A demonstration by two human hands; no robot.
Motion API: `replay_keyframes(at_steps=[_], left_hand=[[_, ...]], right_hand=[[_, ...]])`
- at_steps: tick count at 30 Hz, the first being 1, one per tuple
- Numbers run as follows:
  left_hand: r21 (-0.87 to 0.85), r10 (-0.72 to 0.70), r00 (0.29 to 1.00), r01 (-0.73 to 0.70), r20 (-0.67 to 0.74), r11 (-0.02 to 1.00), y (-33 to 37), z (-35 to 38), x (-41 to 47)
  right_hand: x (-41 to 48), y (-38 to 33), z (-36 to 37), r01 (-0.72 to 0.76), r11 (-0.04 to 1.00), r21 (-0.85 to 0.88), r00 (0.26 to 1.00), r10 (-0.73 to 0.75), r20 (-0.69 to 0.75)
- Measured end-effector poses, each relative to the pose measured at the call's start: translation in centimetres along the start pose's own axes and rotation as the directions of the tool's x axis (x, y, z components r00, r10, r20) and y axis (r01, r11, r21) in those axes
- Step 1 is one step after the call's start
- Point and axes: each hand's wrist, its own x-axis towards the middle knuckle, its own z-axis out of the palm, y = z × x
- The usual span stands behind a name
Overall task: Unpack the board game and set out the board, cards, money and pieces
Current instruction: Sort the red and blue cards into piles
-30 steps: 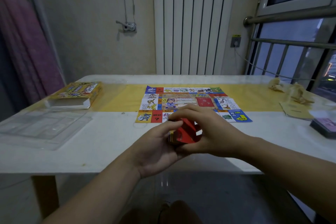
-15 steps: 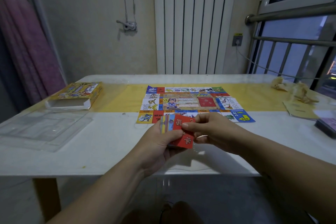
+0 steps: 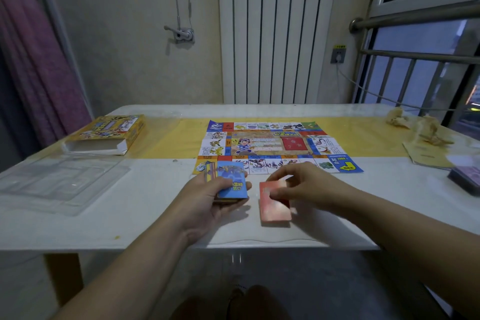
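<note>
The colourful game board (image 3: 275,147) lies unfolded on the yellow strip in the middle of the table. My left hand (image 3: 207,199) grips a stack of cards with a blue card (image 3: 233,183) on top, just in front of the board's near left corner. To its right, my right hand (image 3: 298,184) pinches the far end of a red stack of cards (image 3: 275,206) that lies on the white tabletop.
The yellow game box (image 3: 109,135) sits at the far left, with a clear plastic insert tray (image 3: 59,182) in front of it. At the right are crumpled paper (image 3: 426,128), a tan booklet (image 3: 426,154) and a dark card stack (image 3: 467,179). The table's front edge (image 3: 233,245) is close.
The hands have separated. My right hand pulled the red cards off the stack in my left hand and carried them right and down onto the table; a blue card now tops the left stack.
</note>
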Motion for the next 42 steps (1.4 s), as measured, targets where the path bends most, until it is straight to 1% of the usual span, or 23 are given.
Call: replay_keyframes(at_steps=[1, 2, 4, 5, 6, 7, 8, 9, 10, 11, 13, 18, 20, 23, 26, 29, 34, 36, 38, 39, 40, 41, 42], left_hand=[[0.004, -0.004, 1.000, 0.004, 0.004, 1.000, 0.0, -0.1, 0.0], [0.010, -0.006, 1.000, 0.006, 0.014, 1.000, -0.1, -0.1, -0.1], [0.031, -0.011, 0.999, 0.010, 0.040, 0.999, -0.2, 0.0, -0.1], [0.040, -0.016, 0.999, 0.014, 0.052, 0.999, -0.4, 0.1, -0.2], [0.044, -0.019, 0.998, 0.017, 0.061, 0.999, -0.5, 0.2, -0.2], [0.044, -0.019, 0.997, 0.016, 0.070, 0.999, -0.5, 0.3, -0.2], [0.053, -0.016, 0.997, 0.012, 0.081, 0.999, -0.6, 0.5, -0.3], [0.075, -0.011, 0.995, 0.004, 0.095, 0.997, -0.8, 0.8, -0.3], [0.107, -0.007, 0.994, -0.005, 0.111, 0.994, -0.9, 1.1, -0.2], [0.136, -0.005, 0.992, -0.012, 0.123, 0.991, -1.0, 1.4, -0.2], [0.167, -0.002, 0.991, -0.021, 0.137, 0.986, -1.2, 1.8, -0.2], [0.098, 0.003, 0.985, -0.020, 0.172, 0.995, -1.1, 1.8, -0.3], [0.088, 0.021, 0.988, -0.035, 0.156, 0.995, -1.0, 1.7, -0.3], [0.081, 0.029, 0.992, -0.039, 0.123, 0.996, -1.0, 1.9, 0.1], [0.105, 0.026, 0.995, -0.036, 0.100, 0.994, -1.2, 2.2, 0.5], [0.104, 0.014, 0.995, -0.025, 0.103, 0.994, -1.5, 2.8, 0.6], [0.110, 0.028, 0.996, -0.037, 0.084, 0.993, -2.0, 3.8, 0.7], [0.112, 0.035, 0.997, -0.043, 0.075, 0.993, -2.1, 4.1, 0.9], [0.112, 0.041, 0.997, -0.047, 0.058, 0.993, -2.1, 4.4, 1.0], [0.115, 0.042, 0.998, -0.048, 0.048, 0.992, -2.1, 4.5, 1.1], [0.116, 0.044, 0.998, -0.048, 0.040, 0.992, -2.1, 4.5, 1.1], [0.115, 0.046, 0.998, -0.049, 0.034, 0.992, -2.1, 4.6, 1.2], [0.117, 0.049, 0.998, -0.052, 0.029, 0.992, -2.1, 4.6, 1.2]], right_hand=[[0.0, 0.0, 0.6, 0.013, 0.997, -0.079, 1.000, -0.011, 0.028], [0.0, 0.1, 1.2, 0.027, 0.978, -0.205, 0.999, -0.021, 0.031], [0.0, 0.4, 1.6, 0.042, 0.893, -0.449, 0.997, -0.069, -0.044], [0.0, 0.5, 1.4, 0.051, 0.873, -0.485, 0.987, -0.117, -0.106], [-0.1, 0.4, 1.1, 0.076, 0.895, -0.440, 0.972, -0.165, -0.168], [-0.3, 0.0, 0.7, 0.108, 0.942, -0.318, 0.959, -0.183, -0.216], [-0.4, -0.4, 0.4, 0.138, 0.980, -0.144, 0.958, -0.169, -0.231], [-0.5, -0.8, 0.2, 0.147, 0.989, 0.033, 0.969, -0.138, -0.207], [-0.6, -1.2, 0.0, 0.130, 0.980, 0.150, 0.981, -0.105, -0.164], [-0.6, -1.4, 0.0, 0.110, 0.976, 0.187, 0.988, -0.087, -0.129], [-0.6, -1.5, 0.0, 0.101, 0.981, 0.168, 0.991, -0.084, -0.102], [-0.7, -0.7, -1.1, 0.080, 0.981, 0.176, 0.987, -0.053, -0.152], [-1.0, -0.3, -1.7, 0.091, 0.964, 0.249, 0.984, -0.049, -0.171], [-1.7, 0.4, -3.0, 0.049, 0.901, 0.432, 0.990, 0.013, -0.140], [-2.6, 1.2, -4.2, -0.027, 0.875, 0.483, 0.994, 0.076, -0.084], [-3.5, 2.0, -4.4, -0.115, 0.909, 0.401, 0.991, 0.135, -0.021], [-4.3, 2.9, -4.2, -0.130, 0.963, 0.238, 0.989, 0.144, -0.040], [-4.3, 2.9, -4.0, -0.123, 0.960, 0.250, 0.985, 0.149, -0.087], [-4.2, 2.9, -3.7, -0.107, 0.946, 0.306, 0.978, 0.156, -0.141], [-4.2, 3.0, -3.5, -0.089, 0.951, 0.296, 0.975, 0.144, -0.170], [-4.1, 3.3, -3.2, -0.064, 0.981, 0.182, 0.971, 0.104, -0.215], [-4.0, 3.8, -2.9, -0.052, 0.999, -0.008, 0.965, 0.048, -0.257], [-3.9, 4.2, -2.6, -0.054, 0.980, -0.192, 0.961, -0.001, -0.277]])
